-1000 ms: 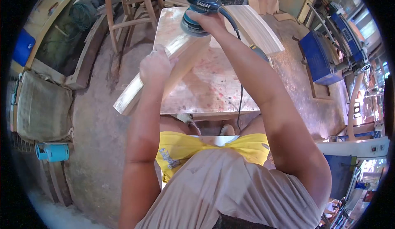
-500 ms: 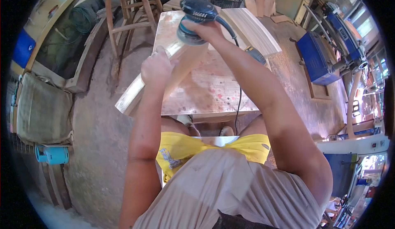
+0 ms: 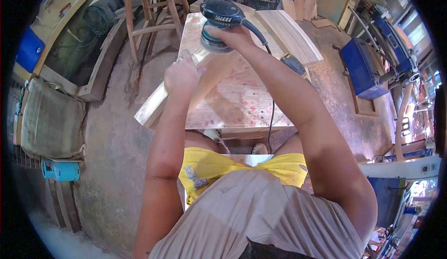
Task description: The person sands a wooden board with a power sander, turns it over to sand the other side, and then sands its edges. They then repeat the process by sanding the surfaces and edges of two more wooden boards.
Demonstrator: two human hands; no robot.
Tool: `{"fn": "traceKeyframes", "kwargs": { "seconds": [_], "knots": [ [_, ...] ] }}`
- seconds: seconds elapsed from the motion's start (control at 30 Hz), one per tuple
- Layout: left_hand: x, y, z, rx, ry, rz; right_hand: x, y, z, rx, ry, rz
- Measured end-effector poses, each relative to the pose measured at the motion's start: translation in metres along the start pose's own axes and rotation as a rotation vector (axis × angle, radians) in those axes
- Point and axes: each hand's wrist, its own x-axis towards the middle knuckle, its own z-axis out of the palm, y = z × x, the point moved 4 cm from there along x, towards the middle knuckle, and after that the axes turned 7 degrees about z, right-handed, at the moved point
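My right hand [image 3: 234,36] is wrapped around an orbital sander [image 3: 221,17] with a dark body and a teal lower part. Its pad rests on the far part of a long wooden board [image 3: 152,106], which lies slantwise over the left side of the worktable [image 3: 242,105]. Closer to me, my left hand [image 3: 182,74] grips that board, fingers closed over its edge. From the sander a black cord runs down past my right forearm. The underside of the pad is hidden.
Striped wooden planks [image 3: 291,35] lie at the table's far right, beside a yellow-and-black tool [image 3: 293,63]. A wooden stool [image 3: 156,28] stands behind on the left. Blue machinery [image 3: 364,68] is on the right, and a black basket [image 3: 260,0] sits at the back.
The whole scene has shifted slightly right as the camera moved. The sander stays at nearly the same part of the board, and both hands keep their holds.
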Motion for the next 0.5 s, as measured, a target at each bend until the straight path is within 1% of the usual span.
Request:
{"fn": "traceKeyframes", "kwargs": {
  "seconds": [0.07, 0.1, 0.13, 0.2, 0.23, 0.3, 0.33, 0.4, 0.47, 0.5],
  "knots": [
    [-0.002, 0.0, 0.0, -0.003, -0.012, 0.004, 0.015, 0.019, -0.001, 0.201, -0.034, -0.032],
    [-0.001, 0.0, -0.001, -0.007, -0.02, 0.005, 0.018, 0.015, -0.007, 0.23, -0.019, -0.032],
    [-0.001, 0.001, -0.002, -0.01, -0.018, 0.002, 0.018, 0.013, -0.02, 0.115, -0.011, 0.036],
    [0.0, 0.001, -0.002, -0.06, -0.054, -0.029, 0.023, 0.021, -0.026, 0.13, -0.035, 0.179],
    [0.001, 0.001, -0.001, -0.061, -0.049, -0.027, 0.028, 0.029, -0.022, 0.129, -0.032, 0.176],
    [0.0, 0.001, 0.002, 0.009, 0.002, 0.006, 0.031, 0.041, -0.006, 0.139, -0.005, 0.01],
    [0.0, 0.002, 0.002, 0.008, 0.001, 0.01, 0.021, 0.029, -0.001, 0.229, -0.034, -0.045],
    [0.0, 0.001, 0.002, 0.009, -0.002, -0.001, 0.003, 0.008, -0.008, 0.087, 0.01, -0.033],
    [0.0, 0.0, 0.003, -0.004, -0.006, 0.004, 0.023, 0.029, -0.007, 0.192, -0.021, -0.003],
    [0.0, -0.001, 0.004, -0.018, -0.008, 0.007, 0.016, 0.016, -0.019, 0.101, 0.012, 0.065]
  ]
}}
